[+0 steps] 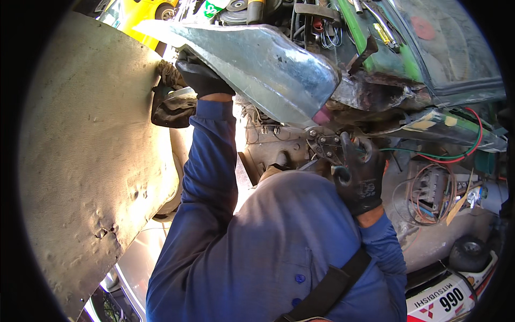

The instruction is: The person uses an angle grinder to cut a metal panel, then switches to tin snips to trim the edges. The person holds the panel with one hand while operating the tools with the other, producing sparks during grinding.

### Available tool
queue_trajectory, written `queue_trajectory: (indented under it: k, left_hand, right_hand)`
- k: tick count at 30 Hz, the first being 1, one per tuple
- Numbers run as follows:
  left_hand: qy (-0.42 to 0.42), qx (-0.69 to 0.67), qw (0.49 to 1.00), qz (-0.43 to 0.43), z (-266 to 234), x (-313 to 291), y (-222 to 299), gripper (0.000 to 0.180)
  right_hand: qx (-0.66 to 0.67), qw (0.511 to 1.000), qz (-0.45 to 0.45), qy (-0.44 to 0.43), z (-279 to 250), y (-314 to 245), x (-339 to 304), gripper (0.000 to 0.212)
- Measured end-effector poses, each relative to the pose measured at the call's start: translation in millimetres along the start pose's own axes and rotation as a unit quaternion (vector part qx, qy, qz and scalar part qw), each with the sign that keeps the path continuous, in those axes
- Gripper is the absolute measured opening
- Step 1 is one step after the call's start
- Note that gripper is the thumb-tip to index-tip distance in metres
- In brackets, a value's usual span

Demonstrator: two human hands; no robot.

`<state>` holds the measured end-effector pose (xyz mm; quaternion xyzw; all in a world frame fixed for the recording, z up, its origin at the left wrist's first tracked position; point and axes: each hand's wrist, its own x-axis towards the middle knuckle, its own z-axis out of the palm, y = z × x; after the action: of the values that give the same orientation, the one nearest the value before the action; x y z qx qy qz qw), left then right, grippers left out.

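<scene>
A large bare-metal car body panel (257, 64), grey-blue and curved like a fender, slants across the space in front of me. My left hand (203, 77), in a black glove, is closed on its left edge; the fingertips are hidden behind the metal. My right hand (360, 174), also gloved in black, is closed on a dark hand tool with several pivot bolts (323, 144). The bolted head of that tool is right below the panel's lower right corner. Its handles are partly hidden by the glove, and I cannot make out its exact kind.
A large dented tan sheet (96, 161) stands at the left. Beyond the panel is a green car body (357, 40) with a windshield (448, 40). A rusty, torn body section (386, 91) lies right of the panel. Red and green hoses (450, 158) and a white toy-like car (445, 295) are at the right.
</scene>
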<state>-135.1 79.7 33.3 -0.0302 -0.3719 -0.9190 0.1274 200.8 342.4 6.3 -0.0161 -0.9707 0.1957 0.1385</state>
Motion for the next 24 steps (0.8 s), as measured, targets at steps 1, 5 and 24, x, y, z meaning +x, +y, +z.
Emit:
queue_trajectory:
  k: [1,5,24]
  left_hand:
    - [-0.027,0.009,1.0,0.008,-4,6,0,0.04]
    - [-0.126,0.158,0.972,0.117,-25,36,2,0.039]
    - [-0.225,0.4,0.853,0.247,18,35,-20,0.036]
  right_hand:
    - [0.01,1.0,0.0,-0.009,-4,1,1,0.086]
    - [0.173,0.979,-0.027,-0.103,-30,10,6,0.082]
    - [0.44,0.739,0.136,-0.493,-48,10,55,0.06]
